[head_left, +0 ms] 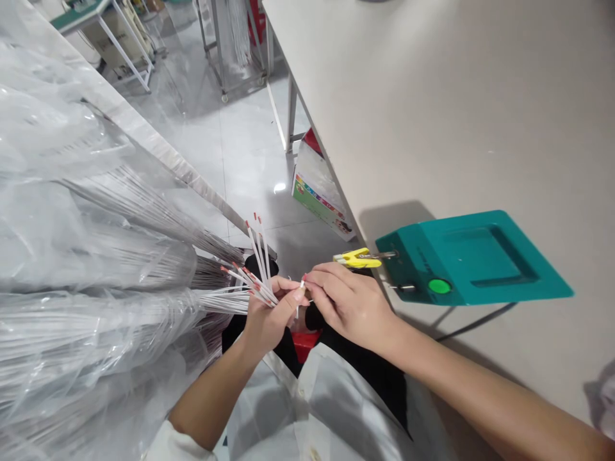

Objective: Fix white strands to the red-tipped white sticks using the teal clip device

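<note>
Thin tubes [255, 256] fanned at the bench [432, 96] edge
The left hand [266, 317] clamps its fingers round the bunch, seemingly to keep the red tips apart; the right hand [350, 301] pinches one tube [302, 285] in its fingers near the yellow clip [358, 258].

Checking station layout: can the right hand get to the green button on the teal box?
Probably yes. The right hand sits close beside the teal box, and nothing blocks the way to the green button, though it is pinching a thin white tube.

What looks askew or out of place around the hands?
Nothing spilled or damaged. The red-tipped strands in the left hand fan out unevenly, tips not level, while the right hand pinches one.
</note>
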A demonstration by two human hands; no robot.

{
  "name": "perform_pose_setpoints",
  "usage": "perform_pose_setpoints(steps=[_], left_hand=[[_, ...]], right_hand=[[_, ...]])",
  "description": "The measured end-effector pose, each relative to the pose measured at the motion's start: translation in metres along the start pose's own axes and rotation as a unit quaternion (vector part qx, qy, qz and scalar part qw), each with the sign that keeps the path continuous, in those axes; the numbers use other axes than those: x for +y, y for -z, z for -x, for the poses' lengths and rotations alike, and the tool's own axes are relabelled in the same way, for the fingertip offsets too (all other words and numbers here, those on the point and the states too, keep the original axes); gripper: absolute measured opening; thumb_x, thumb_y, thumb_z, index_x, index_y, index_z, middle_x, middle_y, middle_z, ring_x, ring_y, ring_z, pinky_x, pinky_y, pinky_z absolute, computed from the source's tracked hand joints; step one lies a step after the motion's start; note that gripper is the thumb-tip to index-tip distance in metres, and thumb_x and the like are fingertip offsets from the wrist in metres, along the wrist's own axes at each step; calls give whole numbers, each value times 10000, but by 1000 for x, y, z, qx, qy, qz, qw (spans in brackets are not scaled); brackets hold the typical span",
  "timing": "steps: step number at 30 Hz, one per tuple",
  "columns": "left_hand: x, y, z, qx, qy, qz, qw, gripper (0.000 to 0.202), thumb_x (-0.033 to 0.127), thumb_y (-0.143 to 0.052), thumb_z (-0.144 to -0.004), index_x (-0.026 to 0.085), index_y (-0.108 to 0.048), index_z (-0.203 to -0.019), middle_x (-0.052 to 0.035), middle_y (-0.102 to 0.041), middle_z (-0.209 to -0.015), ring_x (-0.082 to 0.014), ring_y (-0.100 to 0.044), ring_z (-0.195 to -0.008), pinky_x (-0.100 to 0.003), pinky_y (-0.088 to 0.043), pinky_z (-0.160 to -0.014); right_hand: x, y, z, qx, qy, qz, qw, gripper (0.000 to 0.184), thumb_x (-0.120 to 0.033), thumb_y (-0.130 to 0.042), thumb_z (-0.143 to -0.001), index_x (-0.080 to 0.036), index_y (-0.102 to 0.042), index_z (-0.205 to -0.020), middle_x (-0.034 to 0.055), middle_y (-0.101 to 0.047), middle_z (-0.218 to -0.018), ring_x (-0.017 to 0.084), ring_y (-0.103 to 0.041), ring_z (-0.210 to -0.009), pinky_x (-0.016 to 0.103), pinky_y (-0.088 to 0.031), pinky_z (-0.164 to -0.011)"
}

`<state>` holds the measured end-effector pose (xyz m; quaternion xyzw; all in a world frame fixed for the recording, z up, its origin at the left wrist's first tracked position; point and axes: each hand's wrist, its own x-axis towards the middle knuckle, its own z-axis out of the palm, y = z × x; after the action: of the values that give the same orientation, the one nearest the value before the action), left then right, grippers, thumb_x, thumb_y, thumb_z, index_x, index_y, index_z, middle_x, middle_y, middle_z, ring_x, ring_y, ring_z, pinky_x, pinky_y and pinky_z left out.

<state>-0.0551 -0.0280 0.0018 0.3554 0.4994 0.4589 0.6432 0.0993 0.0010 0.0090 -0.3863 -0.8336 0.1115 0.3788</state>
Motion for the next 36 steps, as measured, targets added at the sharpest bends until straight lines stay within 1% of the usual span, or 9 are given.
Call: perform_pose_setpoints(steps=[5, 8, 12, 16, 18, 21, 25, 29, 36], left_hand=[[1, 1, 0, -16, 18, -14, 1000, 147, 285, -617, -771, 142, -588, -752, 26, -602, -607, -17, -368, -382, -175, -290, -393], [3, -3, 2, 8, 21, -61, 998, 144, 273, -597, -776, 138, -591, -729, 24, -599, -598, -19, -355, -373, -183, -284, -392], [4, -12, 4, 57, 4, -147, 987, 162, 239, -561, -784, 143, -572, -655, 43, -542, -528, -34, -365, -389, -193, -285, -410], [2, -13, 0, 104, -20, -156, 982, 172, 269, -564, -783, 147, -575, -662, 48, -523, -510, -39, -356, -387, -198, -287, -415], [2, -9, -3, 115, -29, -125, 985, 190, 311, -576, -779, 149, -578, -682, 43, -536, -521, -38, -348, -375, -197, -280, -401], [0, -5, -5, 101, -35, -74, 992, 214, 351, -585, -775, 149, -581, -705, 39, -549, -526, -32, -334, -354, -195, -261, -378], [-2, -5, -2, 67, -33, -68, 995, 217, 355, -585, -780, 143, -588, -734, 22, -587, -580, -26, -356, -362, -193, -272, -382], [1, -9, 3, 19, -11, -94, 995, 208, 346, -579, -782, 139, -578, -760, 4, -613, -634, -32, -394, -382, -189, -297, -389], [4, -11, 6, 18, -6, -164, 986, 110, 257, -552, -781, 153, -587, -768, 49, -503, -499, -67, -433, -399, -198, -330, -421]], right_hand=[[1, 3, 0, -11, -28, -53, 998, 124, -127, -482, -838, -146, -594, -888, 83, -639, -864, 128, -616, -758, 232, -513, -660], [2, 4, -1, -11, 58, 69, 996, 139, -140, -476, -844, -121, -613, -856, 93, -652, -817, 140, -613, -685, 245, -498, -595], [3, 8, -3, -60, 200, 237, 949, 229, -89, -419, -845, -97, -646, -818, 111, -663, -759, 149, -582, -579, 278, -451, -530], [2, 15, -1, -135, 254, 231, 929, 241, -52, -417, -817, -98, -654, -806, 107, -659, -749, 134, -522, -480, 291, -409, -469], [2, 18, 3, -139, 232, 184, 945, 225, -70, -427, -820, -108, -648, -837, 101, -662, -780, 134, -539, -500, 286, -422, -471], [2, 21, 7, -77, 49, 74, 993, 187, -115, -444, -847, -129, -617, -916, 98, -663, -858, 157, -624, -705, 271, -499, -599], [-2, 16, 6, -37, -142, -96, 985, 180, -191, -500, -856, -169, -580, -1015, 76, -660, -926, 153, -630, -847, 263, -526, -724], [-4, 11, 0, -29, -133, -155, 978, 118, -162, -489, -854, -187, -602, -878, 50, -651, -821, 129, -618, -742, 242, -520, -659], [-3, 13, -3, -84, -42, -53, 994, 156, -137, -423, -835, -157, -571, -789, 73, -623, -765, 144, -584, -666, 253, -479, -579]])
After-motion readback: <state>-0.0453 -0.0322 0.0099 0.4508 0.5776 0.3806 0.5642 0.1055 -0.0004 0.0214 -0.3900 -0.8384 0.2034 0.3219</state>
